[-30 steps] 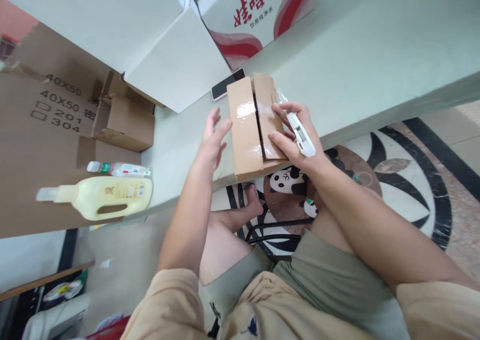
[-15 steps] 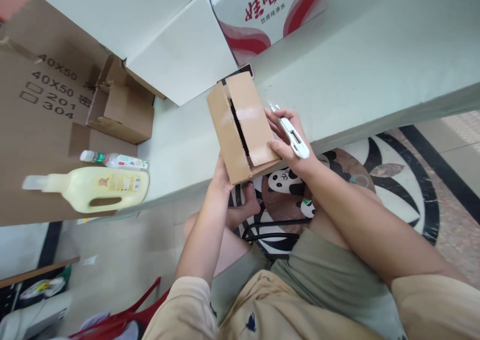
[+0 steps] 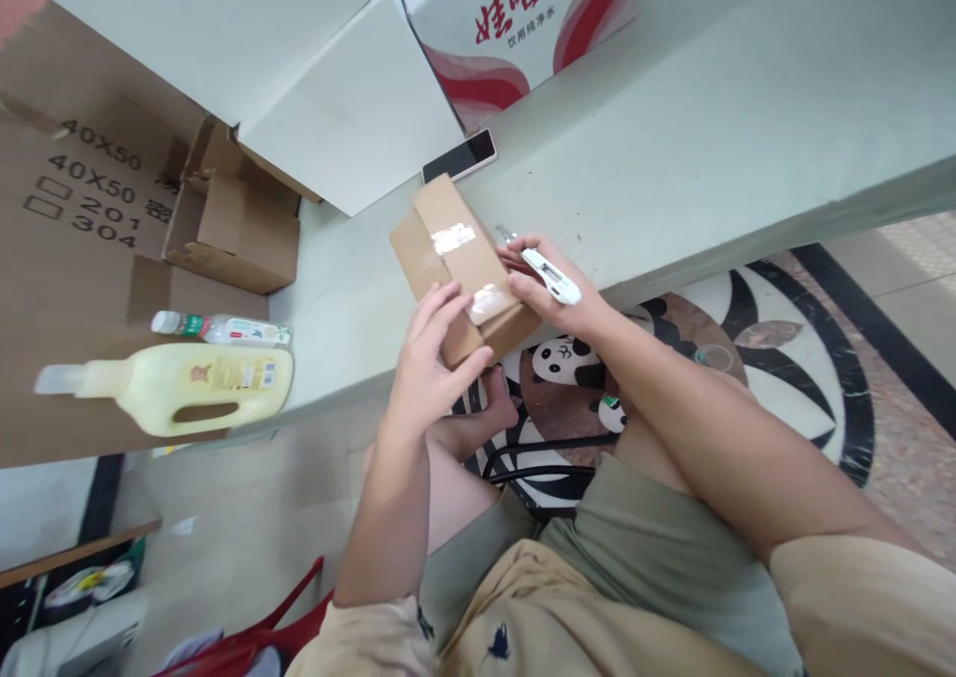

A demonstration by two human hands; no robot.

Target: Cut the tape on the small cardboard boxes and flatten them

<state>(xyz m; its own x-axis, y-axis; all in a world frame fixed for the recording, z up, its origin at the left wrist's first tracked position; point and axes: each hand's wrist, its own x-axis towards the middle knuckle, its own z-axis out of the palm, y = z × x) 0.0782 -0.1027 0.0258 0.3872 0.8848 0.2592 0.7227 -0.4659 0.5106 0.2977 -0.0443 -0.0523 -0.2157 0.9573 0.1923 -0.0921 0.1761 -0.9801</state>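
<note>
A small brown cardboard box (image 3: 427, 249) rests at the table's front edge, tilted towards me, with shiny clear tape on its top flaps. My left hand (image 3: 425, 368) lies over the box's near left corner, fingers spread and touching the flap. At the box's right side, my right hand (image 3: 587, 311) grips a white utility knife (image 3: 553, 277), its blade pointing away to the upper left. The fingers of that hand also press against the box's side. Some of the right fingers are hidden behind the knife and box.
Beyond the box lies a dark-screened phone (image 3: 467, 155), by a white carton (image 3: 351, 110) and a red-and-white water carton (image 3: 523, 40). A yellow detergent jug (image 3: 156, 398), a clear bottle (image 3: 231, 331) and an opened cardboard box (image 3: 250, 229) are on the left.
My left hand has come up from beneath the box onto its top corner, fingers spreading. The box has lowered and shifted slightly left, its gap now closed over, uncovering the phone. The knife stays in my right hand.
</note>
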